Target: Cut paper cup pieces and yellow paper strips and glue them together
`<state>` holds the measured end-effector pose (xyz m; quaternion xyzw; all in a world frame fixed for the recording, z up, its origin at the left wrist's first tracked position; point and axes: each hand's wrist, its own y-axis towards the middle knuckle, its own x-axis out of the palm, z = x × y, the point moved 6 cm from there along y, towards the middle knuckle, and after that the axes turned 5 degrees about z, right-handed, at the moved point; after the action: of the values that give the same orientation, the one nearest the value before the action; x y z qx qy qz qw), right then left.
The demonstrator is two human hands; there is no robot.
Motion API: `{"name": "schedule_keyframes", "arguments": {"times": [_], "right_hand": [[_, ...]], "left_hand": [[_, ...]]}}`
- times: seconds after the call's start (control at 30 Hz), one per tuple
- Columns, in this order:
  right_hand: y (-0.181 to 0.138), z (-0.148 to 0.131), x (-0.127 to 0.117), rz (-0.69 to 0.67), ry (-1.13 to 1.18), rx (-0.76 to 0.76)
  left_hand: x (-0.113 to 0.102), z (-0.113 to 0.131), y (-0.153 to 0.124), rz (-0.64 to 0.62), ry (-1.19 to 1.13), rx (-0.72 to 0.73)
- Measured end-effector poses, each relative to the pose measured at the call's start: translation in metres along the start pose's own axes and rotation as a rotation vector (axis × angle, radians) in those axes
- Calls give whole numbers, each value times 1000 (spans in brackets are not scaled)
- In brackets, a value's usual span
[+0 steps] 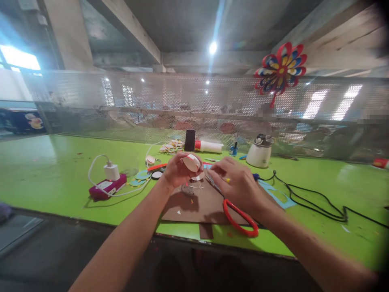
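Note:
My left hand (178, 172) is closed around a small round white piece with a red band (191, 163), held above a brown board. Opposite it, my right hand (235, 178) is closed with its fingers bent toward that piece. Red-handled scissors (240, 221) are in my right hand, their blades running under the fingers and the loops hanging below the palm. The fingertips are partly blurred. Under my hands, the brown board (185, 211) carries a small clear round object (188, 189) and some paper scraps.
Left: a purple power strip (106, 187) with a white charger and cable, plus round paper discs (139, 178). Behind: a phone (190, 140), a white roll (209, 147), a blue ink bottle (233, 149) and a white jug (259, 152). A black cord (319, 198) lies right. A perforated screen backs the green table.

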<state>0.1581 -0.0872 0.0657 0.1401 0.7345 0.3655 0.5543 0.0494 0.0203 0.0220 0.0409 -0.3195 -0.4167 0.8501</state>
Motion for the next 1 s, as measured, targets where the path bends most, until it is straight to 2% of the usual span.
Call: {"name": "schedule_keyframes", "arguments": {"times": [0.03,0.1,0.2,0.4,0.63,0.8,1.0], "right_hand": [[2,-6,-2,95,42,-44],[4,-11,-1,189,79,-103],[5,-7,6,222,55,-139],[3,4,12,219,-6,-139],[2,3,15,208,-67,-196],[2,5,18,218,-137,-198],[1,8,23,203,-194,-185]], "left_hand": [[-2,-2,0,34,-5,-21],[-7,-7,2,126,-20,-61],[-13,-15,3,220,-8,-120],[-11,-23,8,159,82,-143],[-13,-25,9,184,199,-128],[-15,-27,9,215,283,-135],[-13,-28,11,197,348,-116]]}}
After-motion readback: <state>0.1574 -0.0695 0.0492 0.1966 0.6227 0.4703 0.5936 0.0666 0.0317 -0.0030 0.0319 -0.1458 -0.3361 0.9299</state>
